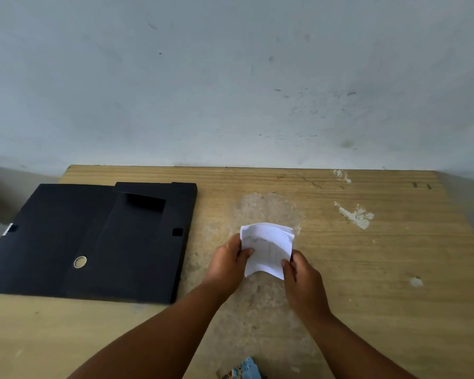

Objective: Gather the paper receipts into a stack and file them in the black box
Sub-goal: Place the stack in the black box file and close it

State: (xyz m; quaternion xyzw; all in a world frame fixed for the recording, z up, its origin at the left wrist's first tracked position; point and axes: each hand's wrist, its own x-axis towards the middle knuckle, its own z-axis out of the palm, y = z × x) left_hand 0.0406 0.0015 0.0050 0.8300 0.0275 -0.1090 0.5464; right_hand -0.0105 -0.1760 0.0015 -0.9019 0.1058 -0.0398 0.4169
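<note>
Black and lying open flat, the box point(93, 242) sat left of the receipts point(268, 248), a white, faintly printed, bowed stack held above the worn wooden table point(381, 255); the left hand point(227, 265) pinched their left edge, the right hand point(303, 280) their lower right corner

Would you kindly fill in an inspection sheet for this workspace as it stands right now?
Surface: worn wooden table, with scuffed grey patches and white paint flecks.
Job's things: stack of paper receipts, bowed, held above the table; black box lying open at the table's left, with no papers visible in it.
Clutter: nothing seen on the table; a blue patterned item at the bottom edge, not identifiable.
Grips: left hand and right hand each pinch a side of the receipts.
Cables: nothing seen.
Surroundings: pale, marked wall behind the table.
</note>
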